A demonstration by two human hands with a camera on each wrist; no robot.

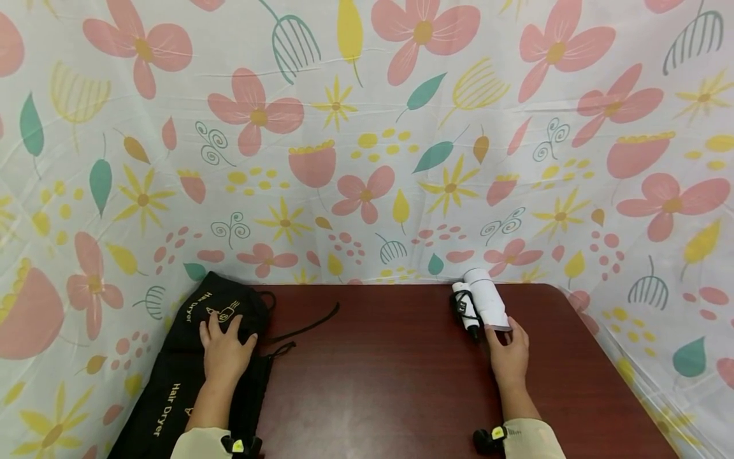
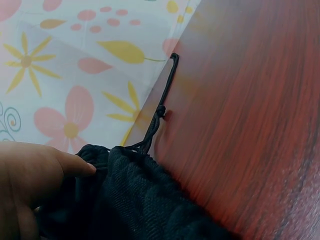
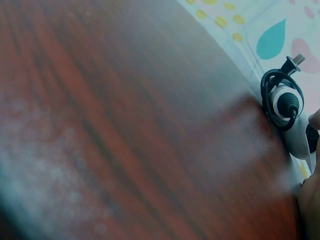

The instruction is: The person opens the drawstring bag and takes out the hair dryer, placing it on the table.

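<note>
A white hair dryer (image 1: 486, 298) lies at the table's back right, its black cord wrapped round the handle (image 1: 466, 307). My right hand (image 1: 509, 357) grips its near end with thumb and fingers; in the right wrist view the coiled cord and plug (image 3: 285, 95) show beside that hand (image 3: 312, 175). On the left, two black bags printed "Hair Dryer" lie end to end, a far one (image 1: 192, 319) and a near one (image 1: 155, 382). Spread fingers of my left hand (image 1: 225, 350) rest on the far bag. The left wrist view has the hand (image 2: 35, 175) against gathered black cloth (image 2: 145, 200).
Black drawstrings (image 1: 309, 325) trail from the bags onto the dark red wooden table (image 1: 373, 370). A white curtain (image 1: 355, 255) with printed flowers and leaves hangs behind the table and along both sides.
</note>
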